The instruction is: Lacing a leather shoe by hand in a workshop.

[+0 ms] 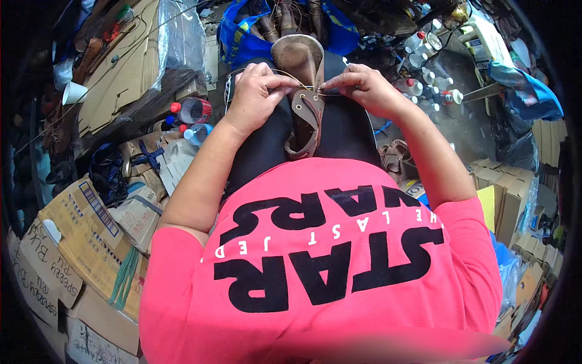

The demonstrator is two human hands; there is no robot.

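A brown leather shoe upper (308, 104) with metal eyelets and a dark lace lies between my thighs, its rounded toe part (297, 53) away from me. My left hand (259, 91) is closed in a pinch at the left edge of the leather, on a thin tan thread (285, 75) that runs to the middle of the upper. On the other side my right hand (364, 88) pinches the thread close to the upper, fingertips near the leather. Whether a needle is in either pinch is too small to tell.
Beyond the upper stands a blue bag (239, 36) holding brown rod-like pieces. Plastic bottles (415, 85) crowd the right; a red-capped bottle (193, 110) lies left. Cardboard boxes (85, 224) are stacked at lower left. A brown shoe (395, 159) sits by my right thigh.
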